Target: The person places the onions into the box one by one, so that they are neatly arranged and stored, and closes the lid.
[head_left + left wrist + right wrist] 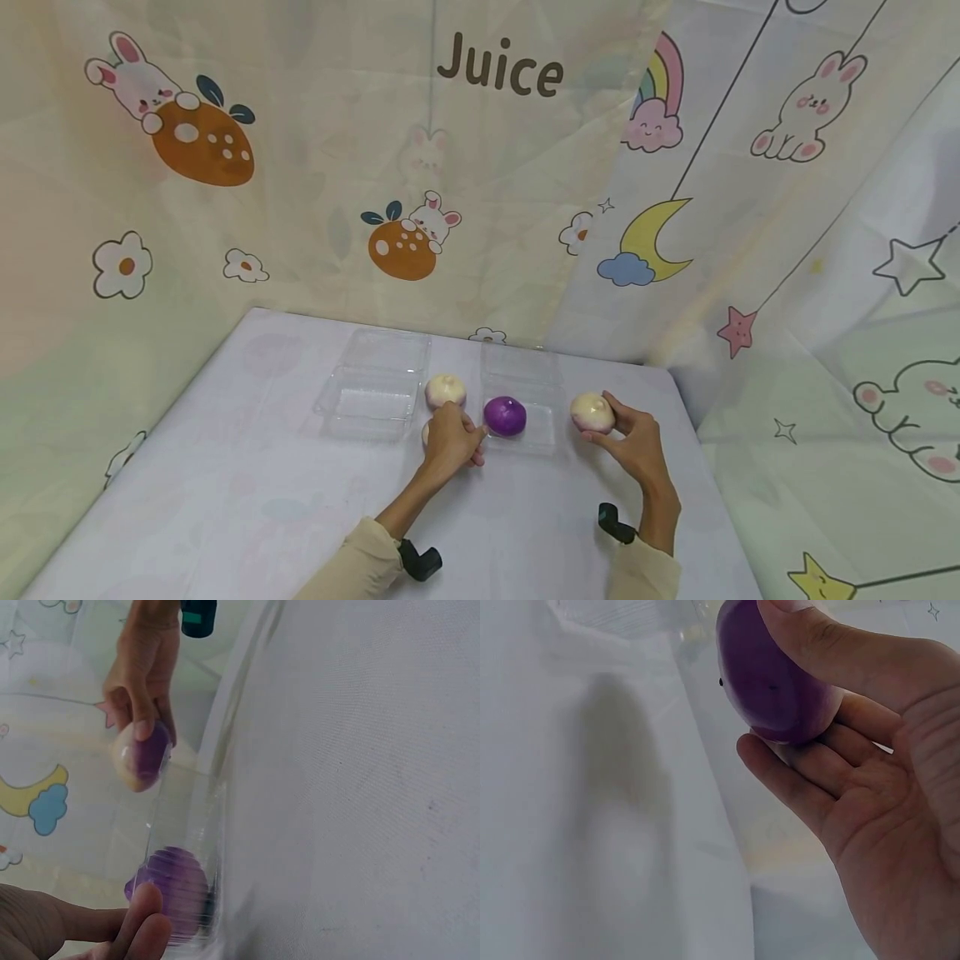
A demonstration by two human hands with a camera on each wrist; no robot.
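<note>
My right hand point(637, 442) grips a round, turnip-like vegetable point(592, 413) between thumb and fingers, above the table to the right of the clear boxes. Its top is cream with a nub; its purple underside point(780, 682) shows in the right wrist view. At the near left side of the right-hand clear plastic box point(542, 442), my left hand point(452, 442) pinches the box's edge. A purple vegetable point(505, 417) sits inside that box. Just beyond the left hand stands another cream-topped vegetable point(446, 390). One more pale vegetable point(426, 434) is mostly hidden by that hand.
A second clear plastic box point(371, 404) lies with its lid raised back, left of the vegetables. The white-covered table point(247, 483) meets a printed cloth backdrop point(300, 225) behind. Black wrist cameras point(422, 561) are strapped at both cuffs.
</note>
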